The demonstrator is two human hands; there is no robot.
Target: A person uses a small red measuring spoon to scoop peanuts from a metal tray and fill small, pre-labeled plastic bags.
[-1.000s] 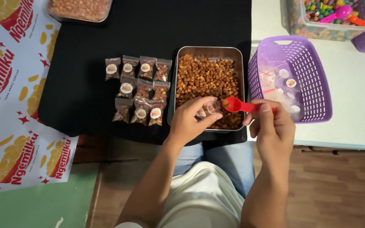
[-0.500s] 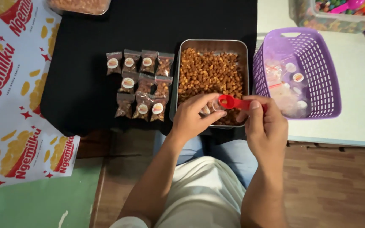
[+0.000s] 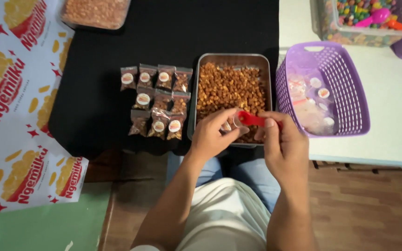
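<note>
left hand (image 3: 212, 135) pinches small clear pouch (image 3: 231, 124) over near edge of metal tray (image 3: 231, 59); right hand (image 3: 282, 144) grips red scoop (image 3: 250, 119) at pouch mouth. keep pouch open, upright; tip scoop slowly, spill falls back into nuts (image 3: 229, 86).

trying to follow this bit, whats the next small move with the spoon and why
Probably tip the red spoon into the small clear bag: the right hand holds it right at the mouth of the bag, which the left hand pinches over the metal tray of snack.
</note>
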